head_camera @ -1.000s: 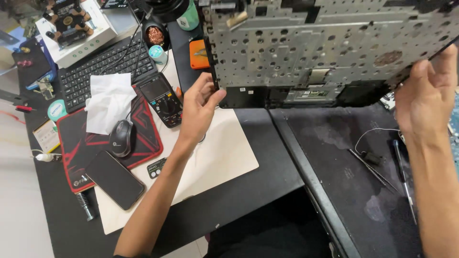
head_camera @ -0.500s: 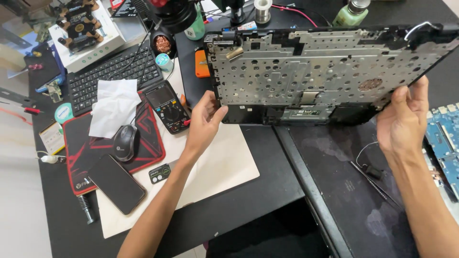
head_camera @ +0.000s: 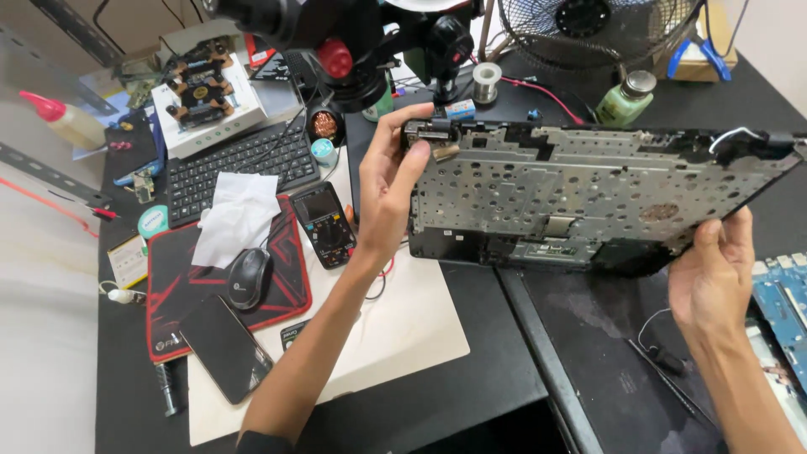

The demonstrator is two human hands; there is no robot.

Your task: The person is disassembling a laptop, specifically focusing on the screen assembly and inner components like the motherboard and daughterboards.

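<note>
Two hands hold my laptop shell (head_camera: 588, 197) up above the desk (head_camera: 487, 370). My left hand (head_camera: 388, 189) pinches its top left corner by the hinge. My right hand (head_camera: 713, 282) grips its bottom right edge.

Bright, even light falls from above and shadows stay soft. The view is sharp, with slight wide-angle bending at the edges.

Parts hidden or cut off

The fan (head_camera: 598, 29) is cropped by the top edge, the blue circuit board (head_camera: 783, 307) by the right edge. The lower right corner of the laptop shell (head_camera: 588, 197) is covered by the right hand (head_camera: 714, 282).
</note>
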